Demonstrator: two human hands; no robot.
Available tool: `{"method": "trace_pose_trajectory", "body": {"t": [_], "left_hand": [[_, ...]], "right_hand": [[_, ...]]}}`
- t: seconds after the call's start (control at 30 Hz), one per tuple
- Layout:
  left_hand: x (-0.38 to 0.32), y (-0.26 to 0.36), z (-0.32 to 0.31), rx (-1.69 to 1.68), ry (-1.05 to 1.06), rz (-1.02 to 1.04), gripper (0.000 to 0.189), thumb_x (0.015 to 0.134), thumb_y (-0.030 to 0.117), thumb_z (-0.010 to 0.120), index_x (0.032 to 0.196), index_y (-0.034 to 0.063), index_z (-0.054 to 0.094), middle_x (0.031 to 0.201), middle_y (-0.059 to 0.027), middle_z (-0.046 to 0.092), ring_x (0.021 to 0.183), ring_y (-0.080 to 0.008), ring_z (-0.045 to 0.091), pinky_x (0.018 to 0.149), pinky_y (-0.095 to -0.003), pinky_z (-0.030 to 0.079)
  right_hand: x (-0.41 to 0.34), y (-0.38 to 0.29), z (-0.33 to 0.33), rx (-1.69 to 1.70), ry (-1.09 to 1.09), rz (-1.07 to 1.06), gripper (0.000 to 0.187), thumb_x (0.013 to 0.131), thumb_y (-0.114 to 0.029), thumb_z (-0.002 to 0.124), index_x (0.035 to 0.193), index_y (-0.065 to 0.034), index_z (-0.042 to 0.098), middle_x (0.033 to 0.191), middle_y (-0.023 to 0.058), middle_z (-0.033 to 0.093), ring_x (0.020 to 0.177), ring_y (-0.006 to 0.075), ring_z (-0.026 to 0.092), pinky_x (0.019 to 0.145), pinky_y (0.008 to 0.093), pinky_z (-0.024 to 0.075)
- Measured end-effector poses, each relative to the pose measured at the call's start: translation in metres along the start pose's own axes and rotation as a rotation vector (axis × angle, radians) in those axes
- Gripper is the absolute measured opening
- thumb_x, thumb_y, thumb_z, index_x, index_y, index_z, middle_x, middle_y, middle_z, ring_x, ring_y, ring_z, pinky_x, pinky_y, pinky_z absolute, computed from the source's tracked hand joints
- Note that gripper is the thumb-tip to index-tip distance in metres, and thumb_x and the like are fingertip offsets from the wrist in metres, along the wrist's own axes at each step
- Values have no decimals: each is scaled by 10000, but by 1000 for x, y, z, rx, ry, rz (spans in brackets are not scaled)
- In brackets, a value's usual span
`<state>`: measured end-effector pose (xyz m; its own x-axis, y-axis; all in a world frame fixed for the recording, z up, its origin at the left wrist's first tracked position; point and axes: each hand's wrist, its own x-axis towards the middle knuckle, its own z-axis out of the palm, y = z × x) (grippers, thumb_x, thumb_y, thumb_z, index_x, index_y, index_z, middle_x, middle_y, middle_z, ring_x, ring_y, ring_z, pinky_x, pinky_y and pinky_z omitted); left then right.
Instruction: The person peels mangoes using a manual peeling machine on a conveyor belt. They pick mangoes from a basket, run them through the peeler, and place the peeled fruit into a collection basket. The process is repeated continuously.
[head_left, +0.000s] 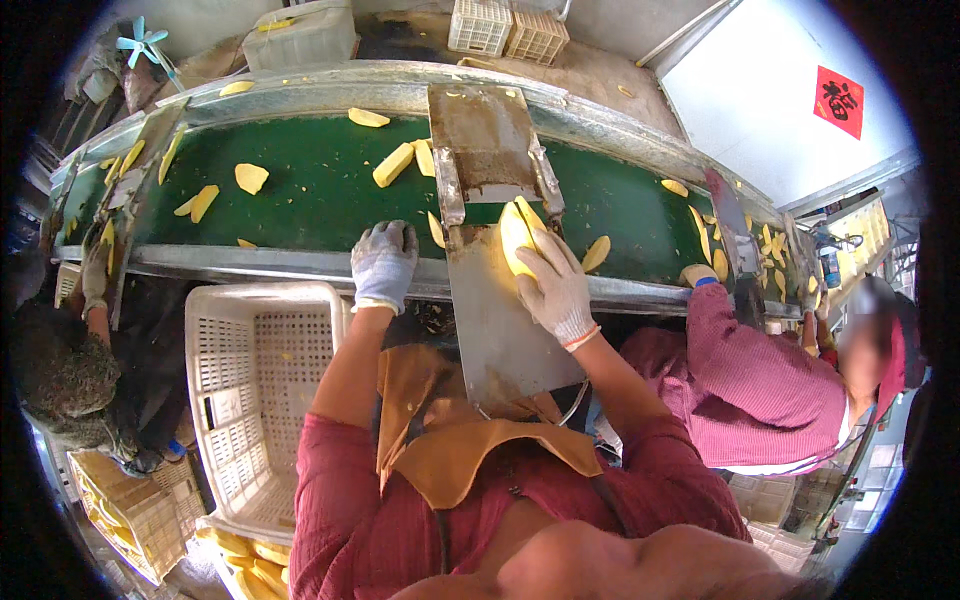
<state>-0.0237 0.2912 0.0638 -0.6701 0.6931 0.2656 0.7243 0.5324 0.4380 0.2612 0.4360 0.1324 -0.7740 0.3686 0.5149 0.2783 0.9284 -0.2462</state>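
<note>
My right hand (556, 289), in a pale knit glove, is shut on a peeled yellow tuber (516, 238) with a lengthwise split at its far end. The tuber lies on a sloping metal plate (491, 322) in front of me. Just beyond it, a worn metal bracket frame (487, 142) spans the green conveyor belt (307, 202). My left hand (384, 262), gloved with greyed fingertips, is at the belt's near metal rail (300, 271). Its fingers are curled together and I see nothing in them. Beside the bracket lie a cut tuber piece (394, 164) and a thin slice (436, 229).
A white plastic crate (196, 360) stands at my left, above peeled tubers (259, 574). Co-workers sit on both sides: one in a pink sleeve (757, 360) at right, another's gloved hand (94, 270) at left. More crates (480, 26) are beyond the belt.
</note>
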Motion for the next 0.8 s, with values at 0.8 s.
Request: {"method": "trace_pose_trajectory", "body": {"t": [0.8], "left_hand": [[-3,3,-1,-22,-6,-23,203,1013,329,713,1013,136,776,1035,-133,780,990,-385,742,881,-548,595]], "right_hand": [[245,69,132,812,-314,506,390,1094,-231,667,1471,-159,740,1173,57,819,1022,217,767,949,364,620]]}}
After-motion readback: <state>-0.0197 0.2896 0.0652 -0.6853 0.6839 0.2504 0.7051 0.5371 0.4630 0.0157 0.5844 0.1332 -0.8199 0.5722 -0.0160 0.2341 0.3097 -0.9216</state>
